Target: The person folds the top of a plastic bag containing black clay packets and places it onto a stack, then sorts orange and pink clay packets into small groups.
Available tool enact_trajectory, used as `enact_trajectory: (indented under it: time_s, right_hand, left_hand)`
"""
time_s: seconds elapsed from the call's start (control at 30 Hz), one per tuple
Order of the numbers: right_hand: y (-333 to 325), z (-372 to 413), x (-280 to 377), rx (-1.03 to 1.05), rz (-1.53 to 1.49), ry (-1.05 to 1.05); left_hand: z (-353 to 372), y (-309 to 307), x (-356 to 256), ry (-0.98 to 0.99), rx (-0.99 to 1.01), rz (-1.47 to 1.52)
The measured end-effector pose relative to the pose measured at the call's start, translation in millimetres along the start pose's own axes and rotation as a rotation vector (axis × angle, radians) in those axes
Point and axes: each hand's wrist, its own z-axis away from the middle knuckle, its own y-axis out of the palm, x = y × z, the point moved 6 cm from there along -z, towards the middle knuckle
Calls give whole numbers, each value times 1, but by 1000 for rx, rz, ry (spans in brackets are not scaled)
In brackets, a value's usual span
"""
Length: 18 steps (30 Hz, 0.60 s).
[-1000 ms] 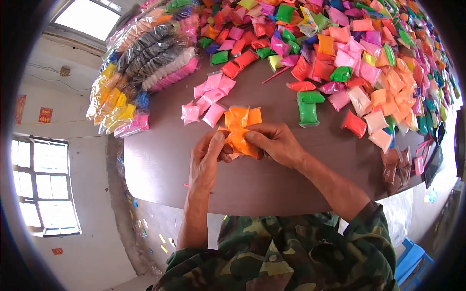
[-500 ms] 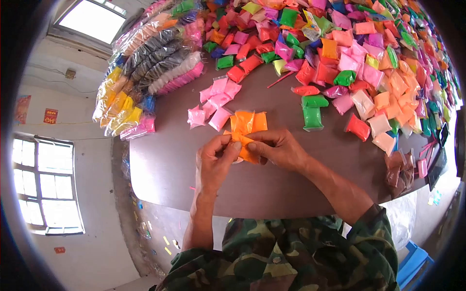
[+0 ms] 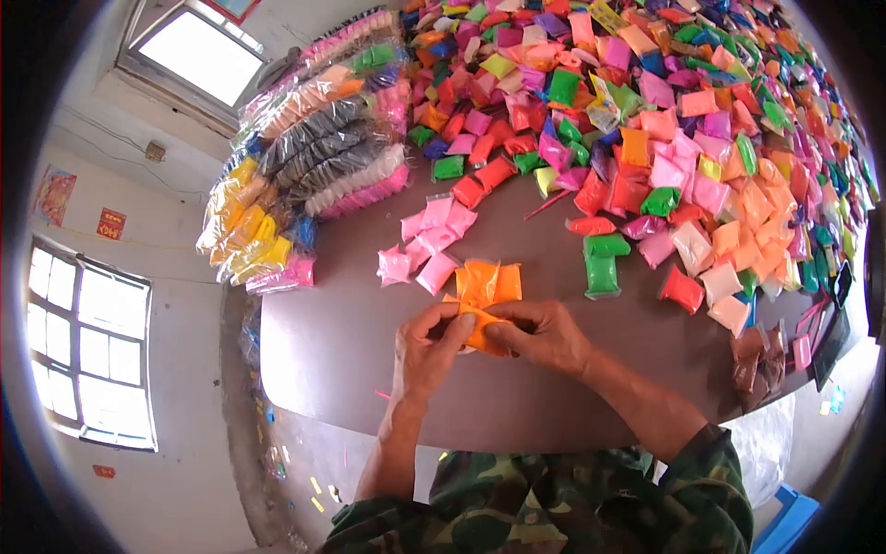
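My left hand (image 3: 426, 346) and my right hand (image 3: 544, 334) meet over the brown table (image 3: 341, 351), both pinching one small orange packet (image 3: 482, 331) between thumb and fingers. Just beyond it lie more orange packets (image 3: 489, 282) in a small bunch. A cluster of pink packets (image 3: 426, 242) lies to the left of those. Two green packets (image 3: 604, 263) lie to the right. My sleeves are camouflage cloth.
A large heap of coloured packets (image 3: 683, 120) covers the far and right part of the table. Long bagged bundles (image 3: 305, 175) of yellow, black, white and pink packets are stacked at the far left. Brown packets (image 3: 757, 355) sit near the right edge. Windows are at left.
The view has shifted, so the table and hands sit lower in frame. My fingers have drawn closer together on the orange packet, which now shows less between them.
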Motion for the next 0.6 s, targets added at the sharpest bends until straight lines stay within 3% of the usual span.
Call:
enact_trajectory:
  time_s: [0.33, 0.53, 0.6]
  right_hand:
    - [-6, 0, 3, -112, 178, -73]
    - [-27, 1, 10, -407, 305, -186]
    - [-27, 2, 15, -441, 423, -301]
  left_hand:
    - [-16, 1, -1, -18, 161, -20]
    - [-28, -17, 25, -127, 249, -63]
    - [-27, -21, 17, -28, 223, -250]
